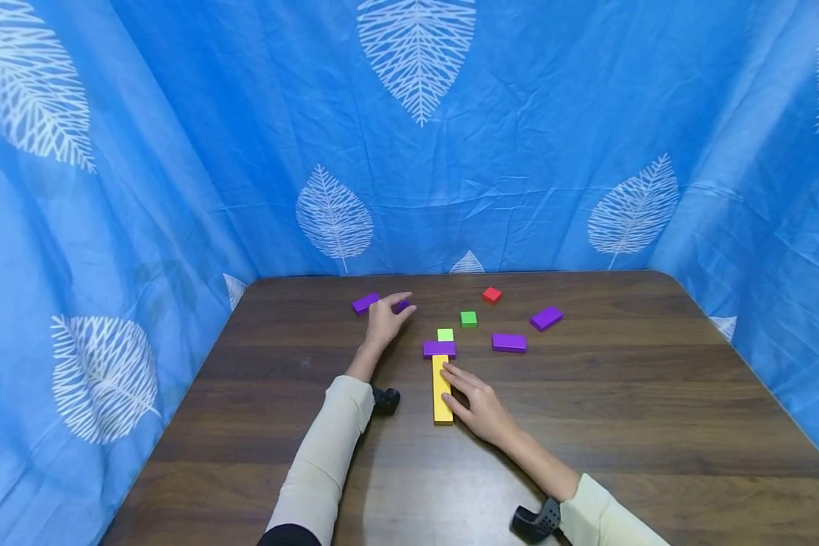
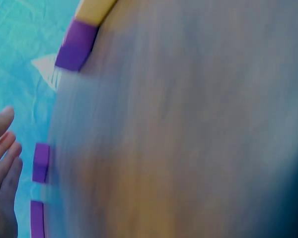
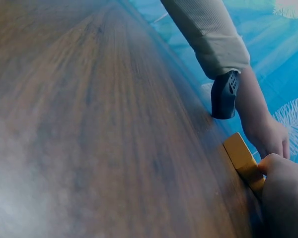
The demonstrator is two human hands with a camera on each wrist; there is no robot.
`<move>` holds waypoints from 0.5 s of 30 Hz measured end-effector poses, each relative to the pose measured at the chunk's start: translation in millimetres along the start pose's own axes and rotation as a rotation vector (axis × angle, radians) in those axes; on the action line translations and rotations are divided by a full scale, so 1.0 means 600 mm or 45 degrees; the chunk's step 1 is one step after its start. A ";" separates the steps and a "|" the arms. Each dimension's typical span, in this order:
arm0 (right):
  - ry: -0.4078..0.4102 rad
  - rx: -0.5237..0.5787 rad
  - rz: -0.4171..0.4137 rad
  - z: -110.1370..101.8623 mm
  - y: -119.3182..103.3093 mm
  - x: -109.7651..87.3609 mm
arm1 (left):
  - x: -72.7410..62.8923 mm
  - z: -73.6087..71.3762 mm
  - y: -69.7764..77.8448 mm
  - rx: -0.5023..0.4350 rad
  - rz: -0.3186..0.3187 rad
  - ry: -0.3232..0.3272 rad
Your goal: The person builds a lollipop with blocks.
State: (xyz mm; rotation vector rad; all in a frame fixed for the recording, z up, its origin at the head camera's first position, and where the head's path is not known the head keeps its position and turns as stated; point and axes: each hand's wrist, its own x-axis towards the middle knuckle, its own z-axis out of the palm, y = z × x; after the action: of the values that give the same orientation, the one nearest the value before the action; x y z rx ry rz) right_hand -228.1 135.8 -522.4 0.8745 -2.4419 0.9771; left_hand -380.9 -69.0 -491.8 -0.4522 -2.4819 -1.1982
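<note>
My left hand (image 1: 385,322) is over the back left of the table, thumb and fingers apart, next to a small purple block (image 1: 401,306) it partly hides. Another purple block (image 1: 365,303) lies just left of it. In the left wrist view the left hand (image 2: 4,173) has its fingers extended, nothing in them. My right hand (image 1: 481,406) touches the right side of a long yellow block (image 1: 441,394) with fingertips and thumb. The yellow block's far end meets a crosswise purple block (image 1: 439,349), with a light green block (image 1: 445,334) behind that.
Right of the row lie a green block (image 1: 469,319), a red block (image 1: 492,296) and two purple blocks, one nearer (image 1: 509,343), one farther right (image 1: 547,318). A blue leaf-patterned curtain (image 1: 505,189) hangs behind the brown wooden table (image 1: 621,425).
</note>
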 end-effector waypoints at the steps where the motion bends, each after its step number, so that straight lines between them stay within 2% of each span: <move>1: 0.004 -0.002 -0.002 0.000 0.000 0.000 | 0.003 -0.003 -0.006 0.018 -0.007 0.028; 4: 0.004 -0.004 -0.001 -0.001 -0.001 -0.001 | 0.009 -0.012 -0.017 0.067 -0.012 0.053; 6: 0.006 0.000 0.000 -0.002 -0.001 0.000 | 0.013 -0.017 -0.021 0.087 -0.022 0.033; 15: -0.010 0.007 0.005 -0.002 -0.001 -0.001 | 0.022 -0.019 -0.027 0.183 -0.064 -0.119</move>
State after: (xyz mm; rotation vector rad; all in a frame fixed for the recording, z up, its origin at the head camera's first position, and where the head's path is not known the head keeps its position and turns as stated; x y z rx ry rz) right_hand -227.2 136.5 -521.4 0.8770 -2.4494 0.9841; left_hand -397.8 -85.7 -490.4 -0.4183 -2.6513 -1.0297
